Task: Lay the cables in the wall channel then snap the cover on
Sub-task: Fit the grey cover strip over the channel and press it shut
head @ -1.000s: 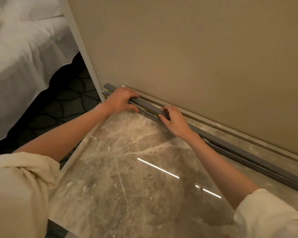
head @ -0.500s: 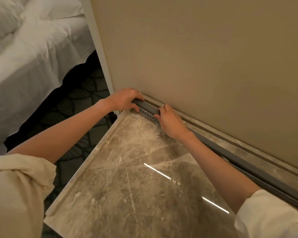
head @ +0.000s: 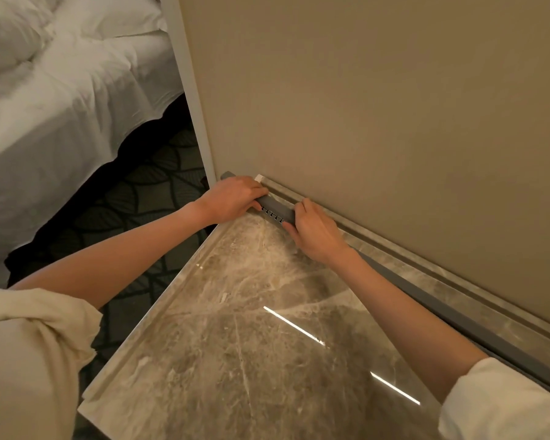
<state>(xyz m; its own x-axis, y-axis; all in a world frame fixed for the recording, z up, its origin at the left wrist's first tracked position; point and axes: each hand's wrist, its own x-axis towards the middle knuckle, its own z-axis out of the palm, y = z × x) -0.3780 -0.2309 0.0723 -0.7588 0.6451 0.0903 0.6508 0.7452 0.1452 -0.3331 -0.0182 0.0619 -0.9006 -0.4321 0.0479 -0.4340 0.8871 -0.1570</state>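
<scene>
Presently I am pinching the stiff, light cover (head: 275,207) between left hand (head: 232,198) and right hand (head: 315,235), fingers closed on its edges.

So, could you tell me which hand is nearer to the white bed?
The left hand. It presses the grey cover at the channel's end by the wall corner, on the side of the bed; the right hand grips the cover farther along, away from it.
</scene>
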